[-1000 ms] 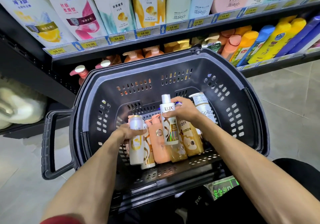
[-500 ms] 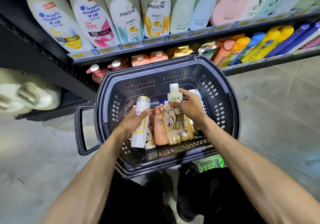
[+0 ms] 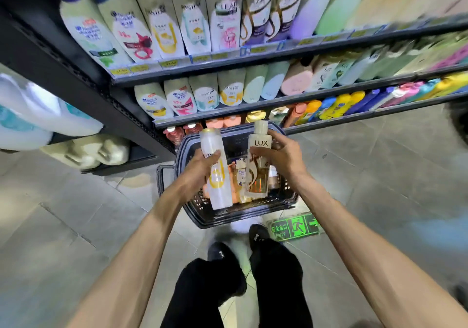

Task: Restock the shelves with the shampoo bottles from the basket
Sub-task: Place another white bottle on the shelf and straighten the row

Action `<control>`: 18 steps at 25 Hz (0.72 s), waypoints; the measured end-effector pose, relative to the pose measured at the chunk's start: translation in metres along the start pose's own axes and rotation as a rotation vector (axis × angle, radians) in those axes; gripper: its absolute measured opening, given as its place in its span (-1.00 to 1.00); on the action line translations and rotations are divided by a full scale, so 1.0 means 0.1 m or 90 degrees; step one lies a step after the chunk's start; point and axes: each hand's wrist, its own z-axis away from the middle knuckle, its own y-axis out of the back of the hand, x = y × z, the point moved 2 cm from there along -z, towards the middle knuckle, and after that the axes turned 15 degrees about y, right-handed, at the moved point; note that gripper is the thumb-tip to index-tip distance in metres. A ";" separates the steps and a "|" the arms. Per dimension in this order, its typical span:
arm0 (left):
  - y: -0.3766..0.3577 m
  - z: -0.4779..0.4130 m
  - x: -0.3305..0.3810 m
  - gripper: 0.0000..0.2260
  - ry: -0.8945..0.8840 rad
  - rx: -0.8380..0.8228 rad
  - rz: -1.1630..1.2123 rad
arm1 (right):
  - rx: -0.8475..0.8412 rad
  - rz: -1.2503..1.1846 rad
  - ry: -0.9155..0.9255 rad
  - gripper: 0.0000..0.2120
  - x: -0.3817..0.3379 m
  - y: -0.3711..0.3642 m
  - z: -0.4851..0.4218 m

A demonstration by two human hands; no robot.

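A dark plastic basket (image 3: pixel 192 208) stands on the floor in front of the shelves, with several orange and gold shampoo bottles (image 3: pixel 239 175) still lying in it. My left hand (image 3: pixel 196 169) grips a white Pantene bottle (image 3: pixel 217 191) with a gold cap, held upright above the basket. My right hand (image 3: pixel 283 156) grips a white-and-gold LUX bottle (image 3: pixel 258 173), also upright above the basket. The two bottles are side by side and apart.
Dark shelves (image 3: pixel 253 60) stacked with shampoo bottles rise behind the basket in several tiers. Large white jugs (image 3: pixel 88 150) sit on a low shelf at left. My black shoes (image 3: pixel 222 254) and a green exit sign (image 3: pixel 293 226) on the grey tiled floor lie below the basket.
Both hands have lifted their bottles up out of the basket. The view has pulled back and upward, so more shelf tiers show and the basket looks smaller.
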 end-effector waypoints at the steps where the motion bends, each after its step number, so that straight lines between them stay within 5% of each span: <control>1: -0.07 0.25 0.10 -0.59 -0.009 -0.003 0.015 | -0.002 -0.013 -0.008 -0.62 -0.27 0.08 0.04; 5: -0.26 0.95 0.49 -0.61 -0.075 -0.046 0.049 | -0.020 -0.039 0.021 -0.60 -1.08 0.29 0.07; 9: -0.50 1.54 1.03 -0.39 -0.198 -0.013 -0.071 | -0.073 -0.022 0.105 -0.68 -1.84 0.49 0.00; 12: -0.66 1.97 1.45 -0.53 -0.301 0.029 -0.046 | -0.072 -0.038 0.146 -0.50 -2.32 0.56 -0.15; 18: -0.74 2.76 2.15 -0.55 -0.469 0.122 -0.033 | -0.093 -0.048 0.284 -0.64 -3.38 0.57 -0.41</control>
